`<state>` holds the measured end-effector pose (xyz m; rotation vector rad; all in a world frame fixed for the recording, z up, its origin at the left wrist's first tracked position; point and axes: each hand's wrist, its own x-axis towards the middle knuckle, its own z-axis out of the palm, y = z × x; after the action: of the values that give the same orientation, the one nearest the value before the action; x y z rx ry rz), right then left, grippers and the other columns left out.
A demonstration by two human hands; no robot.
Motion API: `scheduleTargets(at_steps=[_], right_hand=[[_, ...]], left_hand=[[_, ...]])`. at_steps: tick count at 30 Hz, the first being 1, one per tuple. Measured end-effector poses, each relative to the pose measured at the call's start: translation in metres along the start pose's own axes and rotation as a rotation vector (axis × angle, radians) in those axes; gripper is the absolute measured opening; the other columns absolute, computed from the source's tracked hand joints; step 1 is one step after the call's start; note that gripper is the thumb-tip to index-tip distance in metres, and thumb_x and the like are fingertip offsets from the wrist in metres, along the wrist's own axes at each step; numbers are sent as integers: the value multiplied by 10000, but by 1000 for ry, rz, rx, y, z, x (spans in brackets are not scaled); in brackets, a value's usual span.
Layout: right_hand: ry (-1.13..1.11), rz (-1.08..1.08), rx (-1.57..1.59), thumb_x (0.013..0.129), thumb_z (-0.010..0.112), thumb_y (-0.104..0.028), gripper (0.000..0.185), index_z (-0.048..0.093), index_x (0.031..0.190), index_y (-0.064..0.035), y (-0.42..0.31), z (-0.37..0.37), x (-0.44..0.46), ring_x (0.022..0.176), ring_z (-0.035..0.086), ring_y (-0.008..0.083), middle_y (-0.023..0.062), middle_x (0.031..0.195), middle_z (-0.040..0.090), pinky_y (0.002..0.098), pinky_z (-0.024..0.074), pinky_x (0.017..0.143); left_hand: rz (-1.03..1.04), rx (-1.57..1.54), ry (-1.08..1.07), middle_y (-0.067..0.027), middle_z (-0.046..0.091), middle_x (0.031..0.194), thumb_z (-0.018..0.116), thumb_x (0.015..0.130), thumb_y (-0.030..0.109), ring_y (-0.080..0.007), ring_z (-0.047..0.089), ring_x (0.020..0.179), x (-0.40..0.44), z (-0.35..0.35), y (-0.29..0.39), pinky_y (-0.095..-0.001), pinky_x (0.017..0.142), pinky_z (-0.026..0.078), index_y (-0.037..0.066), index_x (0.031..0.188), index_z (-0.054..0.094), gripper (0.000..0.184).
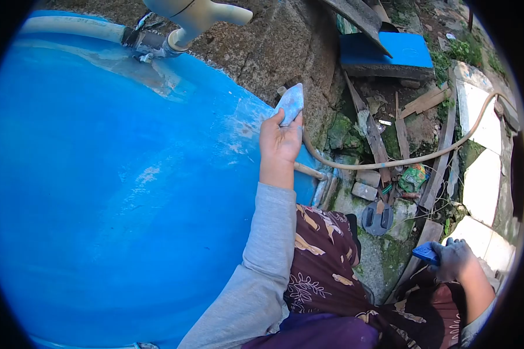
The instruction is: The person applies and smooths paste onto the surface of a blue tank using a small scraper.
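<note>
My left hand (281, 141) reaches up over the edge of a large blue-painted surface (128, 227), closed around a flat whitish-blue stained piece (292, 103). What that piece is, I cannot make out for sure. Pale, scuffed streaks mark the blue paint beside my wrist. Off to the lower right, my right hand (454, 259) has grey, dirty fingers wrapped over a small blue block (427, 253) with faint light marks. It is held near my lap, apart from the blue surface.
Pale pipes (206, 14) with a joint run along the blue surface's far edge. A tan hose (402, 163) curves across the mossy ground. Around it lie wooden planks (442, 163), bricks (365, 191), a green packet (412, 177) and a blue-topped slab (387, 51).
</note>
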<state>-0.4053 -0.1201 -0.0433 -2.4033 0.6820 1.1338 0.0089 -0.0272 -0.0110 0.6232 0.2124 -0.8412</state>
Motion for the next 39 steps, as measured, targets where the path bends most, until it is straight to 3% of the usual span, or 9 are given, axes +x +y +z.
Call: scheduleTargets(at_steps=[6,12,15,18,23,27,30,34,39], right_hand=[[21,13,-17,738,594,-372,579,471,1202,-49,4,3,0,1034,529,294,179,1014,596,383,372,910],[-28,-8,-13,740,592,-393,617,450,1232,-49,3,0,-2,1044,526,289,179,1038,587,380,367,920],[-5,-4,-37,735,597,-401,627,449,1235,-54,5,0,-3,1043,527,288,179,1044,585,379,370,918],[1,-9,-52,732,600,-405,622,455,1232,-64,7,3,-2,1041,528,287,178,1044,586,378,373,916],[-40,7,-40,732,598,-403,599,473,1215,-71,3,-1,-5,1033,531,289,178,1038,588,378,376,911],[21,-1,-14,731,593,-401,582,484,1201,-77,9,10,-1,1017,537,286,176,1026,587,378,384,893],[18,15,-20,731,591,-402,579,483,1202,-84,5,7,-1,1013,537,288,171,1017,585,376,388,886],[-46,18,-26,735,585,-408,577,481,1208,-94,5,6,-1,1023,529,298,167,1026,576,375,385,891],[-64,10,-40,756,573,-437,616,432,1269,-125,2,-1,-5,1041,518,312,176,1100,549,380,366,928]], left_hand=[[12,-68,-193,-240,400,1275,364,914,18,-349,359,1229,-27,-3,19,-445,1051,300,-108,1240,311,353],[9,14,153,-247,385,1276,374,907,13,-331,403,1195,6,-6,-2,-443,1036,335,-116,1225,318,348],[182,-66,-277,-248,400,1266,389,906,14,-334,414,1188,-29,15,6,-451,1024,354,-119,1212,341,337],[92,-80,-284,-257,356,1313,361,896,-26,-346,339,1246,-33,1,19,-449,1061,288,-115,1258,294,379],[-28,-152,89,-232,432,1241,408,897,24,-335,431,1170,1,-9,-2,-459,1018,355,-116,1195,349,335],[192,-66,-205,-236,431,1241,394,901,13,-333,428,1174,-32,13,4,-452,1023,354,-129,1180,357,316],[59,-104,-300,-251,393,1275,375,900,-10,-352,352,1235,-39,4,28,-461,1059,286,-118,1240,300,365],[-93,-190,65,-242,448,1218,392,898,-1,-335,456,1145,3,-21,6,-467,1017,360,-116,1167,371,294],[103,-160,-45,-245,407,1251,379,900,1,-338,413,1184,-18,3,1,-431,1044,328,-124,1208,318,338]])
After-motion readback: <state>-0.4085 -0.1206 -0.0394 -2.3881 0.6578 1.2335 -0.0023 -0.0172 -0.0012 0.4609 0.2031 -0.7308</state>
